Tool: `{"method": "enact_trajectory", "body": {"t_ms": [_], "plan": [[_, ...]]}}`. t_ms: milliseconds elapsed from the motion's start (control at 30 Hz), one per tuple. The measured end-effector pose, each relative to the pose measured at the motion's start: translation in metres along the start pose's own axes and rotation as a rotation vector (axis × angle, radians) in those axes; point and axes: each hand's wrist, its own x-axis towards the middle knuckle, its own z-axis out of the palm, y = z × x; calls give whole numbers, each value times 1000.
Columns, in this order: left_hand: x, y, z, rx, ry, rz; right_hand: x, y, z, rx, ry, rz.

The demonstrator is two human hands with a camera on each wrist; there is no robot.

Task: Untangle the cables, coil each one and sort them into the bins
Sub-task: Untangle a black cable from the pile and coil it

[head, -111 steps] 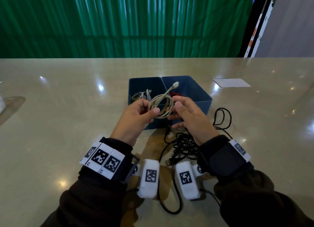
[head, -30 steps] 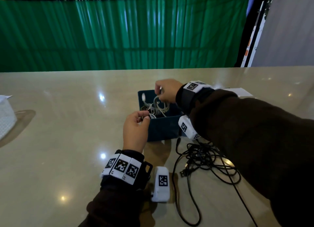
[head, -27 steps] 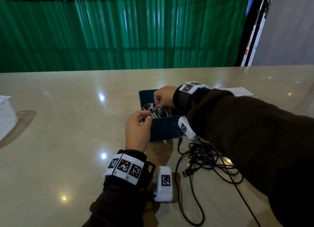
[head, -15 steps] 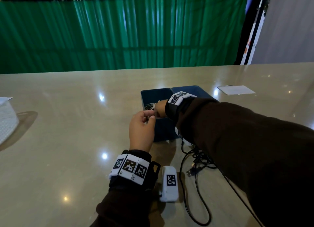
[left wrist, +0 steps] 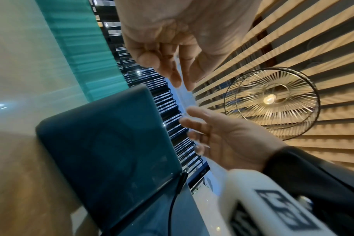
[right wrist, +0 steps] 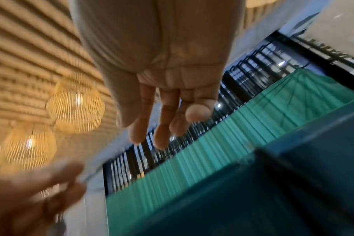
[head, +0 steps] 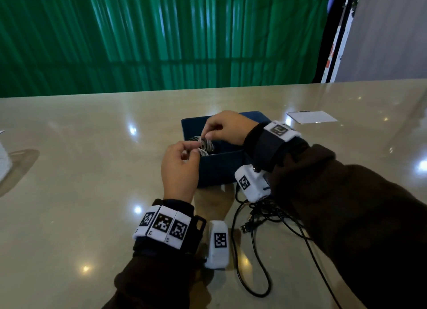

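Note:
A dark blue two-part bin (head: 219, 170) stands mid-table. Coiled white cables (head: 205, 145) lie in its left compartment. My right hand (head: 208, 133) hovers over that compartment, fingertips pointing down at the coil; in the right wrist view its fingers (right wrist: 160, 127) are nearly straight and hold nothing. My left hand (head: 193, 148) is at the bin's near left corner. In the left wrist view its thumb and index (left wrist: 175, 76) are slightly apart with nothing between them. A tangle of black cables (head: 265, 211) lies on the table in front of the bin, partly under my right forearm.
A black USB plug (head: 245, 228) sticks out of the tangle, and one long loop trails toward me. A white card (head: 310, 117) lies at the back right. A white object (head: 3, 161) sits at the table's left edge. A green curtain hangs behind the table.
The white coil went from both hands into the left compartment. My right hand, deep in the bin half a second ago, has risen above it. The left hand stays at the corner.

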Motion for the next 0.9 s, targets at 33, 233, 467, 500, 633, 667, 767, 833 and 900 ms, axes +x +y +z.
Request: {"method": "enact_trajectory", "body": {"t_ms": [33,233,467,500,633,667,767,833,900], "plan": [[-1,3,-1,-20,0,15,-12,-1,-9,30,44,3],[-15,25,3,-276,-288,-35,-98,26,-41,275,-12,261],[-33,26,19,-203,-786,-189,-142,93,-21,193,-101,594],[-34,25,20,-168,-840,-200,-144,95,-20,162,-121,591],[-36,20,23,-10,-986,-256,-140,95,-11,44,-143,536],[-36,19,24,12,-1004,-275,-138,93,-8,10,-146,529],[-38,16,26,81,-1081,-297,-131,86,4,-57,-188,505],[-40,17,28,130,-1132,-284,-129,83,8,-48,-216,462],[-42,20,30,118,-1124,-272,-129,81,9,14,-184,411]]}}
